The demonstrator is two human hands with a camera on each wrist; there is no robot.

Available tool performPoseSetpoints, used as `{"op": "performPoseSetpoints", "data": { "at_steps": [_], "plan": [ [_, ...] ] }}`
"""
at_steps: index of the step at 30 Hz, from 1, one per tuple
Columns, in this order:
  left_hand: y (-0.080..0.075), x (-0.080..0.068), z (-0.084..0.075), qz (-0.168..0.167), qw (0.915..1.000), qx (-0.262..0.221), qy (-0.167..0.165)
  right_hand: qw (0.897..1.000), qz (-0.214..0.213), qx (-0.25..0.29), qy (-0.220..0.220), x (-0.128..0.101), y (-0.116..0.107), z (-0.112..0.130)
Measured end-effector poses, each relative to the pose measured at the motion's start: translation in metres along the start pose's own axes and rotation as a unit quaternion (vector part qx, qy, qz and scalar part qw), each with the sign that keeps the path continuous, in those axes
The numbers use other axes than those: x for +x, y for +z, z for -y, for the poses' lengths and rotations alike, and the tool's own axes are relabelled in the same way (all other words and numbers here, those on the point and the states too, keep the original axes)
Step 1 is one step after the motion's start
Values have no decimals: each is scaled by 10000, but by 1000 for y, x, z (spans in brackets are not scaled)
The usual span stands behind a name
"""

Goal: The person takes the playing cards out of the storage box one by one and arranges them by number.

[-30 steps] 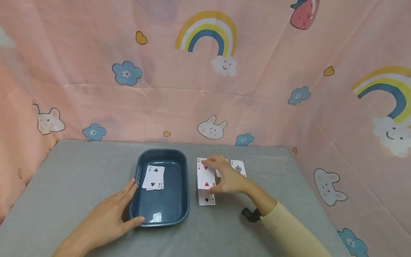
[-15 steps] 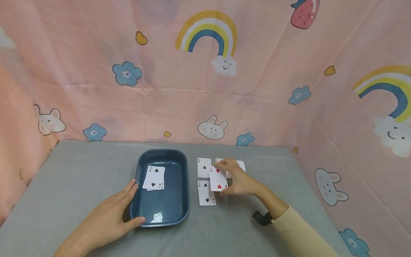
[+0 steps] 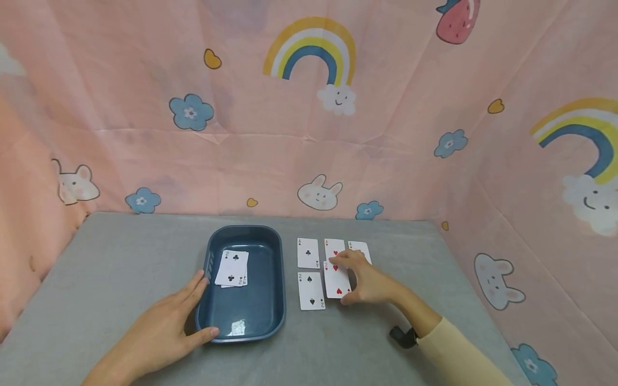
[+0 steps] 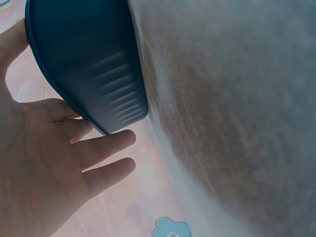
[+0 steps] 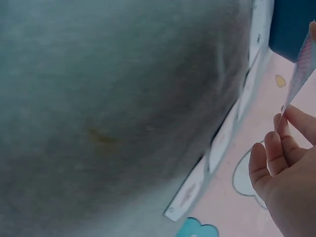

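My right hand (image 3: 361,277) pinches a two of hearts (image 3: 336,283) by its edge, low over the grey table (image 3: 120,257), just right of the two of spades (image 3: 311,290) and in front of the ace of hearts (image 3: 333,245). In the right wrist view the card (image 5: 302,64) hangs tilted from my fingertips (image 5: 276,148). My left hand (image 3: 166,324) lies flat against the near left corner of a blue tray (image 3: 279,300), thumb at its front rim. The left wrist view shows those fingers (image 4: 98,148) beside the tray wall (image 4: 89,64). A two of clubs (image 3: 232,267) lies in the tray on another card.
An ace of clubs (image 3: 308,253) and an ace of spades (image 3: 360,250) lie face up in the far row. A pink patterned cloth (image 3: 309,134) walls the table at the back and both sides. A black strap (image 3: 403,336) sits at my right wrist.
My right hand has carried the two of hearts rightward and nearer, from over the ace of clubs to the spot beside the two of spades. My left hand has not moved.
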State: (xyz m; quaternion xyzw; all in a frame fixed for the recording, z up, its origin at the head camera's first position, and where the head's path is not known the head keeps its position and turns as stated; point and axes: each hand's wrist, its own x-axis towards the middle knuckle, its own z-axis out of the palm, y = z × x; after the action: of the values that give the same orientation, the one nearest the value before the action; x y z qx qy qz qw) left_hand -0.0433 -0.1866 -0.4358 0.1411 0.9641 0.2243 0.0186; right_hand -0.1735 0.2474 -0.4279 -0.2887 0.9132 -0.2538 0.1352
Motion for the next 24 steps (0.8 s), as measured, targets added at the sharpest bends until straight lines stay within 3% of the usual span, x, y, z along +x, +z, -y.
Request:
{"op": "performPoseSetpoints", "data": {
  "at_steps": [10,24],
  "plan": [
    [0,0,0,77,9999,-4,-73,9993,87,-287,-208,-4,9,-12],
    [1,1,1,21,10000,-14,-12,9994,149,-325,-18,-6,14,-18]
  ]
}}
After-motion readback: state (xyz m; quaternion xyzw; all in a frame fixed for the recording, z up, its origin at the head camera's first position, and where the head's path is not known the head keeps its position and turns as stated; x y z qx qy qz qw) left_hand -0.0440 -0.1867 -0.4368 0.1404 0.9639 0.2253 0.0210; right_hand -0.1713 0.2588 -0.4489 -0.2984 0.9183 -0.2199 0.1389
